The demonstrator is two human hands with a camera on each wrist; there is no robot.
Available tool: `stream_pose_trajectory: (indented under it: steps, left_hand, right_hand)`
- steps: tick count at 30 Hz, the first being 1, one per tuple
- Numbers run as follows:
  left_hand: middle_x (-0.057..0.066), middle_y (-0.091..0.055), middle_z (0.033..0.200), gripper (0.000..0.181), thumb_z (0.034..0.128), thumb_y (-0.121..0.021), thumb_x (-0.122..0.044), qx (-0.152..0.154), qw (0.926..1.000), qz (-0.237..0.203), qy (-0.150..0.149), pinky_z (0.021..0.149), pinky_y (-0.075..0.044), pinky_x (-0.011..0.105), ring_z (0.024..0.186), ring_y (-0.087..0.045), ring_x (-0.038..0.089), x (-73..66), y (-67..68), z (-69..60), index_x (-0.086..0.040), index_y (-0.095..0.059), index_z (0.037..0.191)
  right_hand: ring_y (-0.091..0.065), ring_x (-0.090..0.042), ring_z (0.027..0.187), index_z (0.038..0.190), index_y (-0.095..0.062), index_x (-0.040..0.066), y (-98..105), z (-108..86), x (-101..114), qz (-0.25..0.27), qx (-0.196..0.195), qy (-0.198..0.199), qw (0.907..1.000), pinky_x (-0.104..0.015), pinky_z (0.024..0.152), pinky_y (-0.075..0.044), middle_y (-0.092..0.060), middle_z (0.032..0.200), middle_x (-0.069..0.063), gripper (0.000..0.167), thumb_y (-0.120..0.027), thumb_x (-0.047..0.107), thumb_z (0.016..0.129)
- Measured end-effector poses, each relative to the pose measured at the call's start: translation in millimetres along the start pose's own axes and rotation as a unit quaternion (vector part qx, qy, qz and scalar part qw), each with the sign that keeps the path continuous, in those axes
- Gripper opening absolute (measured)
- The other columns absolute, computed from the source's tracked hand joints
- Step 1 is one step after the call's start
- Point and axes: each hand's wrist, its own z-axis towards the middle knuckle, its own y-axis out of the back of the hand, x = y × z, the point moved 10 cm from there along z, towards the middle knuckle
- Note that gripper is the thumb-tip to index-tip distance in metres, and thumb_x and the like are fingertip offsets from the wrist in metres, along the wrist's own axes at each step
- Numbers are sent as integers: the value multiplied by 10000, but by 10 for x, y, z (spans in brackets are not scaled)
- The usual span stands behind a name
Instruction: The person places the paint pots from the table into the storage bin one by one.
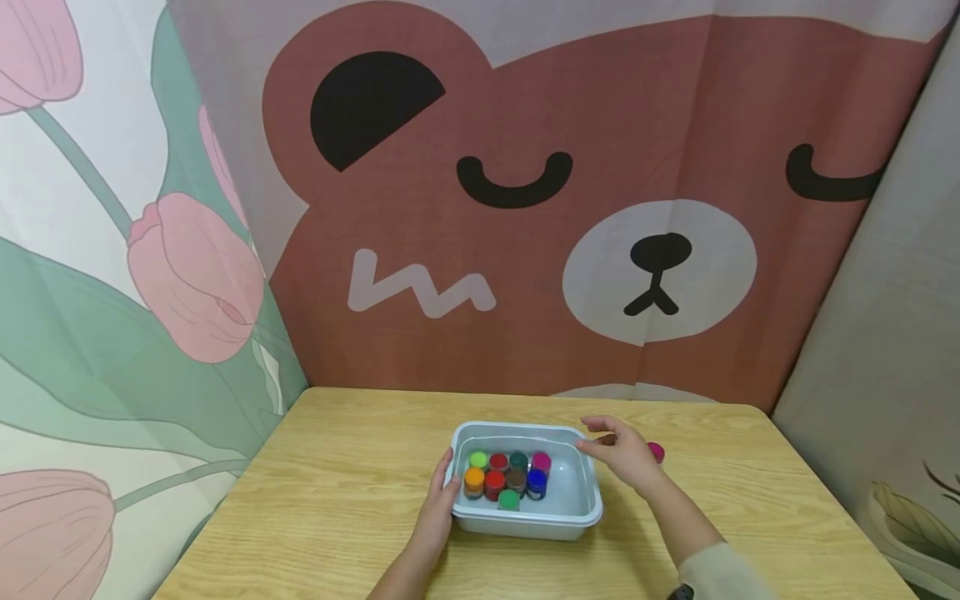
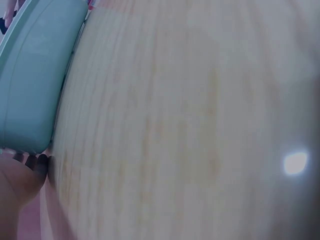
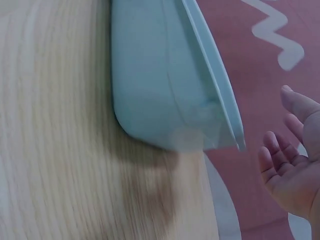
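Note:
A pale blue plastic tub [image 1: 525, 527] stands on the table, holding several small paint jars with coloured lids, among them an orange one [image 1: 474, 481], a blue one [image 1: 537, 483] and a green one [image 1: 509, 500]. My left hand [image 1: 437, 508] grips the tub's left end, thumb at the rim and fingers against the outer wall. The left wrist view shows those fingertips [image 2: 41, 162] by the tub's lower corner. Above the tub's right rim hovers my right hand [image 1: 622, 454], fingers loosely bent and holding nothing, apart from the tub in the right wrist view.
A magenta-lidded jar [image 1: 656, 452] lies on the wooden table [image 1: 337, 500], just beyond the right hand and outside the tub. Behind the table hangs a curtain with a bear print [image 1: 525, 275]; a tulip-print curtain [image 1: 195, 275] hangs at the left.

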Motion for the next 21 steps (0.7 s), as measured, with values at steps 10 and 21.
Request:
stream_pose_trajectory:
  steps: [10, 21]
  left_hand:
    - [153, -152, 1644, 566, 1043, -377, -326, -37, 10000, -23, -80, 1145, -75, 722, 1496, -93, 462, -12, 5, -8, -207, -210, 1571]
    - [151, -141, 1647, 555, 1049, -359, -319, 7, 10000, -13, -27, 1135, -76, 737, 1495, -86, 469, -5, 3, -9, -226, -202, 1573]
  right_hand:
    - [-550, -338, 1163, 1386, -500, 28, 417, 1, -338, -297, -417, -210, 9985, -346, 854, -544, -483, 1398, -246, 575, -664, 338, 931]
    - [-406, -411, 1315, 1479, -374, 31, 624, -31, -808, -169, -637, -718, 9952, -435, 971, -493, -318, 1521, -264, 738, -637, 445, 928]
